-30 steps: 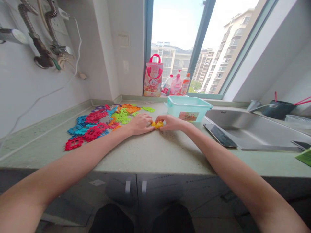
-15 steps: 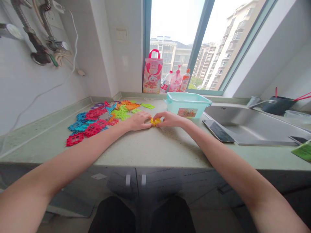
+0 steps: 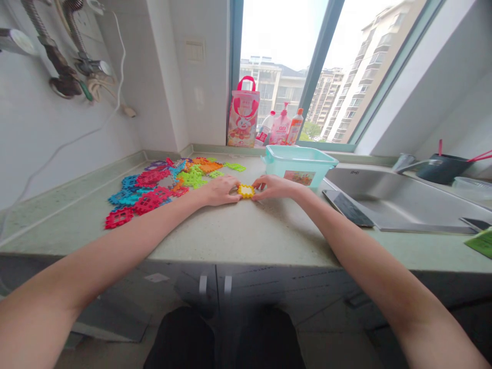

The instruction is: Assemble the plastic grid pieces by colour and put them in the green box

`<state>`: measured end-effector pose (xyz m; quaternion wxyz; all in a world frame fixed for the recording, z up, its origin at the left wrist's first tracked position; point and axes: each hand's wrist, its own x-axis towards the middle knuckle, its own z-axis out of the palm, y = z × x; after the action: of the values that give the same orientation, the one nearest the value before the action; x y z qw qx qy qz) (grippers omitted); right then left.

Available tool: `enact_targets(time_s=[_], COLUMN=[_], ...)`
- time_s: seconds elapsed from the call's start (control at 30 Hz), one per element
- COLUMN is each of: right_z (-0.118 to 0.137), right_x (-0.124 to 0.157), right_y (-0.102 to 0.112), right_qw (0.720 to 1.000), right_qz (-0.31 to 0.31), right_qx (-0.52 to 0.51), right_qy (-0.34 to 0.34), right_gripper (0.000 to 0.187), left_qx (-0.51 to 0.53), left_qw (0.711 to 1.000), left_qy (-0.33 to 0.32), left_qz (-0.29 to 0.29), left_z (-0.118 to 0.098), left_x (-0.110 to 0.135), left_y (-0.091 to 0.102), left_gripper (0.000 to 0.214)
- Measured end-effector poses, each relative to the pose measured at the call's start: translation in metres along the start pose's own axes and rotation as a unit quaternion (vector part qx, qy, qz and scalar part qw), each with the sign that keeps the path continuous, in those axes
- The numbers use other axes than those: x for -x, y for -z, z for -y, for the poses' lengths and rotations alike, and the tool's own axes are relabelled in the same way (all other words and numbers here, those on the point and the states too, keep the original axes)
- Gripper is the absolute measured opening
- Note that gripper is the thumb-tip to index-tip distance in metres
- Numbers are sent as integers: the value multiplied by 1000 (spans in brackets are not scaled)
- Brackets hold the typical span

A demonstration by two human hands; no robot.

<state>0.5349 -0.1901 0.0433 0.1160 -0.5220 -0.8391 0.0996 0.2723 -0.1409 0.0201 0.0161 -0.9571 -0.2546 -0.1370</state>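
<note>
I log left hand [image 3: 222, 191] and right hand [image 3: 273, 187]: fingers grasping opposite sides of one yellow, tooth-edged plastic block [image 3: 246, 191]; flat pale-green surface [image 3: 230, 236] below.

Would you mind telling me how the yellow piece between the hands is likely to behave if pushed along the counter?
The yellow piece looks like moulded plastic with a pale, seemingly open middle, so it is probably light for its size. Its crisp toothed outline suggests it is fairly stiff. Those angular edges should make it slide rather than roll.
</note>
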Motion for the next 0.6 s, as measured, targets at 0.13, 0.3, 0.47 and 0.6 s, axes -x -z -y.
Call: enact_targets(time_s=[0.13,0.3,0.47,0.6], right_z=[3,7,12,12], right_x=[-1,-1,-1,-1], right_y=[-4,-7,-7,-8], right_qw=[1000,999,1000,1000], right_qz=[-14,-20,-14,-22], right_qx=[-8,-17,-4,-6], right_qy=[14,21,20,11], right_gripper=[38,39,34,31], left_qx=[8,9,6,1], left_qw=[1000,1000,1000,1000], left_qy=[-3,-4,-9,-2], left_qz=[-1,3,12,10], left_z=[1,2,2,0], left_x=[0,0,0,0], left_y=[-2,-3,-1,0], left_gripper=[37,40,41,42])
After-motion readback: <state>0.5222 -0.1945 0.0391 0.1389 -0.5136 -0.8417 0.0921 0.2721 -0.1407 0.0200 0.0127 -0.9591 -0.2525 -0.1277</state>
